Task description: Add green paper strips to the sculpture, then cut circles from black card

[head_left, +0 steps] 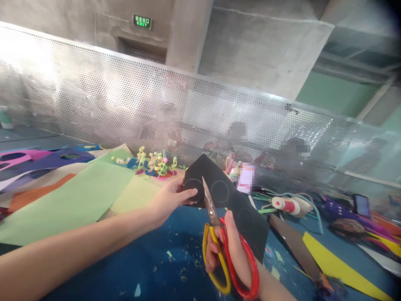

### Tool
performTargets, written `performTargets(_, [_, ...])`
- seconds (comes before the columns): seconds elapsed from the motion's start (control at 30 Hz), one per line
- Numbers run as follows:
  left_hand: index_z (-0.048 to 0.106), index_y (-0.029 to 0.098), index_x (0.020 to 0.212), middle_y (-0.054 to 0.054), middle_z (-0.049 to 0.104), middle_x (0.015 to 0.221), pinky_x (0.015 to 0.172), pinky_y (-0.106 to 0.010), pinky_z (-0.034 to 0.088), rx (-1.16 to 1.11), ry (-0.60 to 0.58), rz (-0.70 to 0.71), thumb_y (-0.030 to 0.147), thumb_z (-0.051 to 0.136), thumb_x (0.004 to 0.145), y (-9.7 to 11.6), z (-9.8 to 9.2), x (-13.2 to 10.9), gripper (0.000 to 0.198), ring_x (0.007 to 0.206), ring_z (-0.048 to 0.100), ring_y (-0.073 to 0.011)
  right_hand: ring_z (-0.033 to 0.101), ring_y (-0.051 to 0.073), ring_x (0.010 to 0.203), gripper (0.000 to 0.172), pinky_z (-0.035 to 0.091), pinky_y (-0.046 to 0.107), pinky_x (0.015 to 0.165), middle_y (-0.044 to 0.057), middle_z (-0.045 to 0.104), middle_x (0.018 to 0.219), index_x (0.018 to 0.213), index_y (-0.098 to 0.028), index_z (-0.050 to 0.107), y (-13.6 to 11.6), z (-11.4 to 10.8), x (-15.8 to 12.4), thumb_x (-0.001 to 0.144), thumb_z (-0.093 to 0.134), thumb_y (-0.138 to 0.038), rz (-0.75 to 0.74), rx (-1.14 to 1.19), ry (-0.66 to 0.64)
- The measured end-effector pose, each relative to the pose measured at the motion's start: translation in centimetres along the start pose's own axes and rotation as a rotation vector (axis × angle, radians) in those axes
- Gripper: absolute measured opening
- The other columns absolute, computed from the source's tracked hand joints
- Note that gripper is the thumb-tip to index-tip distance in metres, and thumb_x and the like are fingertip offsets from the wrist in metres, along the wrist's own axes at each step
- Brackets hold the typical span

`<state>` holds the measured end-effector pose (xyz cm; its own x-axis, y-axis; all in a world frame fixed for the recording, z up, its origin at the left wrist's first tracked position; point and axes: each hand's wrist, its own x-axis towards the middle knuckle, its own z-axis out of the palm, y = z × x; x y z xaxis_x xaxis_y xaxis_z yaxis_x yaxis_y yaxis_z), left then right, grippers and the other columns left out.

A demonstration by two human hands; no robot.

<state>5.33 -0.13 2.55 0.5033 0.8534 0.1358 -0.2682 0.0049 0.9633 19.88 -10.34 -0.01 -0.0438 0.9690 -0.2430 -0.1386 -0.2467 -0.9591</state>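
Note:
My left hand [171, 198] pinches the left edge of a black sheet [238, 192], thumb on top. Faint circles are drawn on the sheet, one beside my left thumb and another to its right. In my right hand [233, 246] is a pair of scissors [211, 213] with one red and one yellow handle loop. Their rusty blades point up and away, lying over the sheet between those two circles. The blades look nearly closed; I cannot tell whether the sheet lies between them. The sheet's lower right part hangs behind my right hand.
Pale green sheets [75, 196] and other coloured sheets cover the left of the blue table [140, 259]. Small figures [156, 163] stand behind. At right are a red-and-white bottle [288, 205], a brown sheet [294, 246] and a yellow sheet [341, 267]. A perforated metal screen [119, 100] borders the back.

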Motion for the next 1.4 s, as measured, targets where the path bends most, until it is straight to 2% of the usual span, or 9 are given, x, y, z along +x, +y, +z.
performTargets(0.1, [0.060,0.011,0.097,-0.009,0.067,0.096,0.073,-0.026,0.048,0.041,-0.054,-0.006,0.024,0.067,0.074,0.1,-0.5,0.4,0.027,0.081,0.063,-0.0147,0.054,0.013,0.048,0.070,0.046,0.027,0.054,0.003,0.054,0.048,0.053,-0.018,0.040,-0.1,-0.5,-0.1,0.068,0.021,-0.084,-0.045,-0.100,-0.030])
performTargets(0.23, [0.061,0.013,0.097,-0.008,0.068,0.098,0.074,-0.025,0.047,0.079,-0.134,-0.026,0.024,0.066,0.075,0.3,-0.9,0.5,0.026,0.082,0.063,-0.0136,0.057,0.015,0.057,0.067,0.048,0.030,0.062,0.002,0.054,0.056,0.058,-0.018,0.040,-0.2,-1.5,-0.2,0.073,0.019,-0.080,-0.142,-0.241,-0.074])
performTargets(0.57, [0.063,0.015,0.101,-0.007,0.069,0.096,0.069,-0.025,0.048,0.232,-0.213,0.023,0.025,0.064,0.075,1.8,-0.6,-0.1,0.027,0.080,0.063,-0.0152,0.056,0.014,0.058,0.062,0.045,0.026,0.060,0.003,0.055,0.057,0.057,-0.018,0.041,-1.1,-2.1,-0.8,0.083,0.015,-0.069,-0.267,-0.552,0.001])
performTargets(0.7, [0.063,0.015,0.098,-0.007,0.069,0.094,0.069,-0.026,0.048,0.238,-0.210,0.034,0.025,0.065,0.075,2.2,-0.5,-0.2,0.026,0.079,0.063,-0.0155,0.053,0.013,0.054,0.064,0.044,0.024,0.059,0.001,0.050,0.051,0.057,-0.018,0.043,-0.9,-2.0,-0.7,0.083,0.015,-0.069,-0.279,-0.531,0.030])
performTargets(0.9, [0.063,0.015,0.098,-0.007,0.069,0.094,0.069,-0.026,0.048,0.238,-0.202,0.037,0.026,0.065,0.074,2.3,-0.5,-0.3,0.026,0.078,0.063,-0.0156,0.044,0.010,0.042,0.064,0.038,0.022,0.048,-0.003,0.040,0.043,0.055,-0.019,0.043,-0.6,-2.0,-0.5,0.084,0.016,-0.069,-0.274,-0.532,0.037])
performTargets(1.1, [0.065,0.016,0.093,-0.004,0.069,0.088,0.067,-0.023,0.046,0.215,-0.198,-0.009,0.024,0.065,0.074,2.6,-0.6,-0.2,0.021,0.075,0.062,-0.0134,0.044,0.010,0.042,0.063,0.037,0.022,0.048,-0.002,0.040,0.043,0.051,-0.019,0.040,-1.3,-1.9,-0.9,0.087,0.016,-0.064,-0.328,-0.589,0.037])
performTargets(1.23, [0.066,0.016,0.091,-0.003,0.069,0.086,0.064,-0.022,0.045,0.190,-0.192,-0.018,0.022,0.066,0.074,2.9,-0.6,-0.3,0.018,0.069,0.061,-0.0112,0.041,0.009,0.039,0.063,0.034,0.022,0.044,-0.003,0.038,0.040,0.050,-0.019,0.039,-1.8,-1.8,-1.1,0.084,0.020,-0.069,-0.288,-0.610,0.053])
performTargets(1.4, [0.065,0.014,0.097,-0.005,0.068,0.086,0.061,-0.022,0.043,0.226,-0.186,-0.020,0.022,0.066,0.074,3.3,-0.6,-0.4,0.025,0.069,0.060,-0.0117,0.037,0.009,0.035,0.064,0.030,0.021,0.038,-0.005,0.034,0.038,0.053,-0.020,0.038,-1.7,-2.1,-0.9,0.078,0.021,-0.075,-0.265,-0.577,0.071])
